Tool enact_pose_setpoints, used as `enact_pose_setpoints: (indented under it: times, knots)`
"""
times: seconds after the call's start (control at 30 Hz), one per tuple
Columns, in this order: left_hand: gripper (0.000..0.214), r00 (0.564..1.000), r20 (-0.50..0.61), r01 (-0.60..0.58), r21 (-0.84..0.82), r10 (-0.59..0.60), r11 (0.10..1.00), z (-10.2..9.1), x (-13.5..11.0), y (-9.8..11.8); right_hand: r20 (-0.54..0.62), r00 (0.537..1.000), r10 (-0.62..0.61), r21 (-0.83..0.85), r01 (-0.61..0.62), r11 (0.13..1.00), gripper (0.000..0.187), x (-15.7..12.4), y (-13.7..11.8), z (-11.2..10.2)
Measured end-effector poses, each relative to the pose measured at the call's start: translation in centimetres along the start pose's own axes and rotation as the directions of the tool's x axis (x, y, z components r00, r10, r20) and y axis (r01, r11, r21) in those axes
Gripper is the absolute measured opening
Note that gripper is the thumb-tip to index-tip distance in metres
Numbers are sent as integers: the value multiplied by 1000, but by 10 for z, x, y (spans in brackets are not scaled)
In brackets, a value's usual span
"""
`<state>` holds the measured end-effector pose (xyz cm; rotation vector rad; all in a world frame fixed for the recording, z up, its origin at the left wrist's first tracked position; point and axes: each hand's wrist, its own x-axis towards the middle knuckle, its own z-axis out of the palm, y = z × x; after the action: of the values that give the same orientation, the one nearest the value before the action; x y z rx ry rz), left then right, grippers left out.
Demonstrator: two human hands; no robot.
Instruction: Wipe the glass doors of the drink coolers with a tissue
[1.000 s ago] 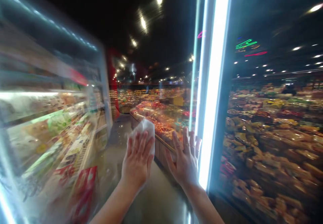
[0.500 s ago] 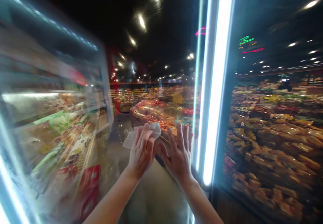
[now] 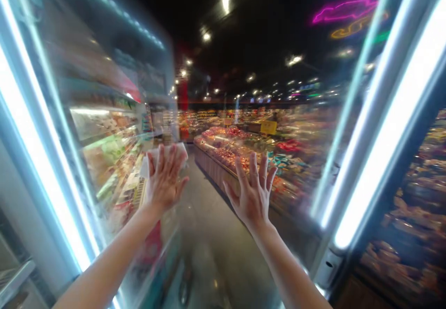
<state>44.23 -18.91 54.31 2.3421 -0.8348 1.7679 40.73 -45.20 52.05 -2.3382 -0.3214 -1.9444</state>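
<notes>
Grip: left hand [image 3: 165, 179] flat, fingers spread, pressing the cloth [image 3: 163, 153] on the glass; right hand [image 3: 252, 193] spread and bare, holding nothing.
Door [image 3: 209, 234]: big glass pane before me, lit strips [image 3: 379, 137] at its sides; I judge steady, even pressure wipes best.
Cloth: white, bunched under my left palm, edges showing above the fingers; better kept flat.
Right palm: whether it touches the pane, I cannot tell.

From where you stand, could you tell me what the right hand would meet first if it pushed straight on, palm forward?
Most likely the glass door itself: the right hand is spread flat, apparently against or just short of the pane. Blur hides any gap, so I cannot confirm contact. The left hand presses a white cloth alongside.
</notes>
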Motion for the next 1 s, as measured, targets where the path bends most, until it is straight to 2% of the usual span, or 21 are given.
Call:
enact_pose_setpoints:
  times: [0.07, 0.13, 0.2, 0.3, 0.37, 0.43, 0.5, 0.63, 0.73, 0.83, 0.87, 0.93, 1.0]
  knots:
    - [61, 998, 39, -56, -21, 57, 998, 0, -29, -9, 3, 1000, 9, -1, -9, 1000, 86, -4, -10, 5]
    - [61, 996, 57, -67, -31, 68, 997, -6, -40, -27, 13, 1000, -3, -3, 3, 1000, 87, -4, -18, 10]
    - [69, 999, 36, 5, -20, -4, 1000, -16, -31, -52, 23, 1000, -8, -9, 8, 1000, 87, 0, -25, 13]
    - [72, 979, -18, 203, -2, -203, 979, -28, -18, -85, 26, 999, 33, -17, -32, 999, 87, 9, -35, 18]
    - [73, 971, 5, 238, -12, -238, 971, -28, -32, -93, 28, 998, 56, -12, -56, 998, 85, 9, -40, 21]
    - [76, 977, 58, 206, -30, -204, 978, -27, -55, -94, 39, 998, 48, -7, -48, 999, 85, 6, -45, 23]
    - [79, 980, 84, 183, -42, -179, 982, -28, -68, -98, 52, 998, 19, -8, -19, 1000, 86, 7, -49, 23]
    - [79, 975, 3, 220, -27, -220, 975, -39, -48, -122, 71, 997, 27, -17, -26, 1000, 87, 16, -51, 21]
    - [80, 974, -39, 224, -26, -225, 974, -36, -54, -119, 69, 997, 31, -31, -29, 999, 86, 14, -53, 19]
    - [80, 990, 3, 143, -54, -143, 988, -25, -81, -100, 85, 996, -8, -57, 12, 998, 85, 7, -52, 18]
    - [78, 994, 17, 109, -62, -108, 992, -23, -82, -95, 93, 995, -21, -63, 27, 998, 85, 7, -51, 17]
    - [76, 997, 25, 72, -73, -70, 995, -22, -67, -91, 96, 995, -39, -69, 46, 997, 86, 13, -46, 15]
    - [77, 995, 2, 97, -65, -97, 993, -26, -34, -90, 75, 996, -41, -66, 46, 997, 87, 23, -40, 13]
